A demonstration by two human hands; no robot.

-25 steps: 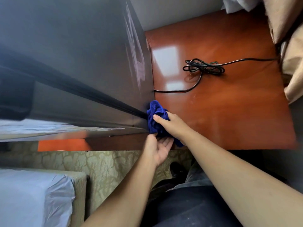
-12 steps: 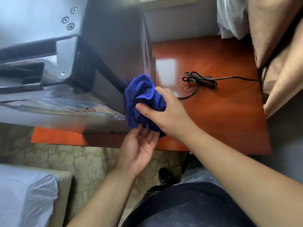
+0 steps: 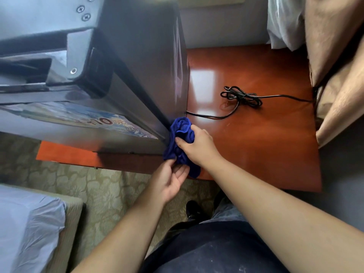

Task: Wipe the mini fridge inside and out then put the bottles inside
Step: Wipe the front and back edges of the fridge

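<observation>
The dark mini fridge (image 3: 137, 62) fills the upper left and stands on a glossy reddish wooden table (image 3: 266, 146). Its door is shut, with a blue sticker on the front. My right hand (image 3: 199, 146) grips a bunched blue cloth (image 3: 181, 134) and presses it against the fridge's lower right front corner, near the table top. My left hand (image 3: 169, 180) is just below, palm up, fingertips touching the cloth's hanging lower end. No bottles are in view.
A black power cord (image 3: 242, 97) lies bundled on the table to the right of the fridge. Beige curtains (image 3: 338, 75) hang at the right. A bed with a pale sheet (image 3: 29, 227) is at lower left, patterned carpet (image 3: 110, 190) below the table edge.
My right hand has carried the cloth down the fridge's right front edge, from mid-height to its bottom corner. My left hand stays under the cloth.
</observation>
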